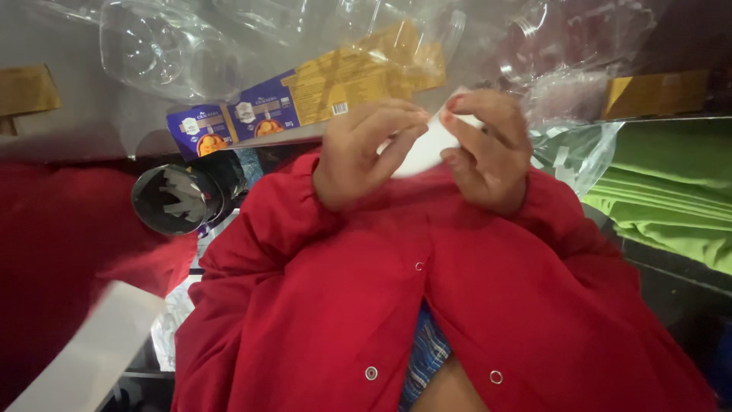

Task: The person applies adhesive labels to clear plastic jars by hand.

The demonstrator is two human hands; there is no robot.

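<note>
My left hand (364, 151) and my right hand (486, 149) are close together in front of my chest, both pinching a small white paper-like piece (424, 150). The left fingers grip its left side, the right fingers its right edge. Both arms are in red sleeves with snap buttons. The piece is held just above the near edge of a table (91, 114); part of it is hidden behind my fingers.
Clear plastic trays (164, 53) and crumpled clear film (568, 91) lie on the table with a flattened blue and yellow carton (305, 99). A dark round cup-like container (175, 198) sits lower left. Green fabric (671, 198) lies right, red cloth (61, 236) left.
</note>
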